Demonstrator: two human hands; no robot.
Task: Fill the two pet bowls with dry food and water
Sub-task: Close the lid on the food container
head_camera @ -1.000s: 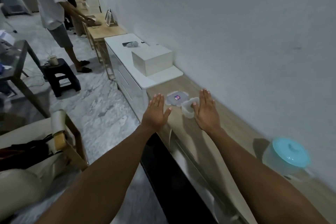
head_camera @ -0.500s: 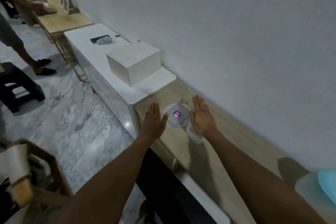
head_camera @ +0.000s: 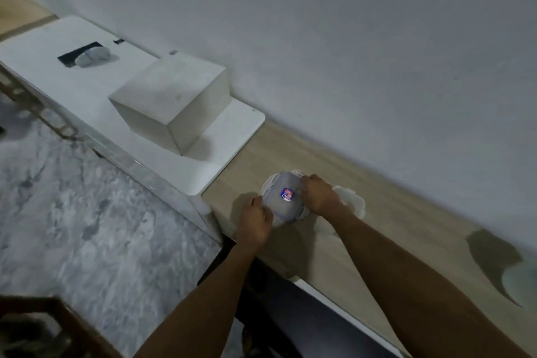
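Wooden counter [head_camera: 392, 241], left end: left hand [head_camera: 254, 222], right hand [head_camera: 319, 195] grip lidded container [head_camera: 283, 200] sides.

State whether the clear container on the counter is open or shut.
Shut: its stickered lid lies on top, left hand and right hand gripping its edges.

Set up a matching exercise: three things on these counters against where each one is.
Things:
1. lidded container
2. white box
3. white bowl

Places:
A. on the white cabinet
B. partly hidden behind the right hand
C. gripped by the left hand and the right hand

Pairs: 1-C, 2-A, 3-B.
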